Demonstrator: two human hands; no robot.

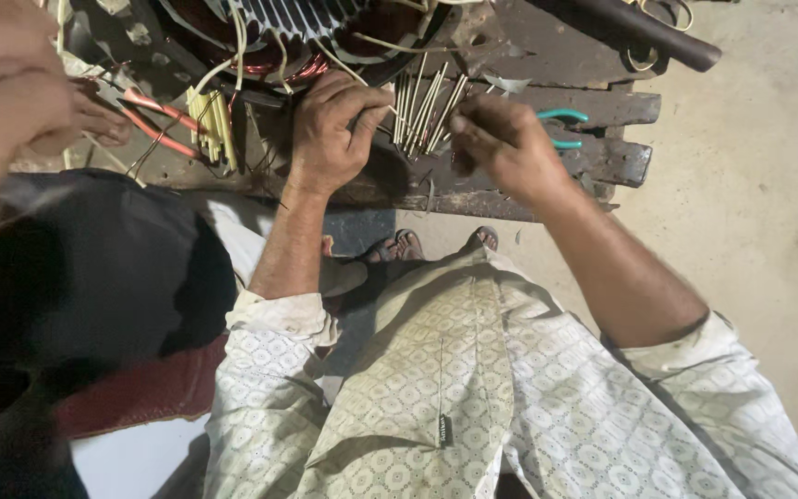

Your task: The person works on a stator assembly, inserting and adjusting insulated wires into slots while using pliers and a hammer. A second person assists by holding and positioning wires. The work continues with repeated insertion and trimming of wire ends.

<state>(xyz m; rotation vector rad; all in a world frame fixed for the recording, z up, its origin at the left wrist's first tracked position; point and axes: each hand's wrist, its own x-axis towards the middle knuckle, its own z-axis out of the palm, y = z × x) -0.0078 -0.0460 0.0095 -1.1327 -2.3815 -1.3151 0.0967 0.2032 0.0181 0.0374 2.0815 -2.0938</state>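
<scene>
While my left hand (pixel 332 129) pressed fingers-curled on the worktop (pixel 602 162), right hand (pixel 501 139) pinched thin sticks (pixel 425 111) w/ fingertips, prob. mid-sorting; next needed one stick teased free.

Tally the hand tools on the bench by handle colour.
Red-orange handled pliers: 1
Teal handled pliers, beyond the right hand: 1
Total: 2
The left hand holds neither.
</scene>
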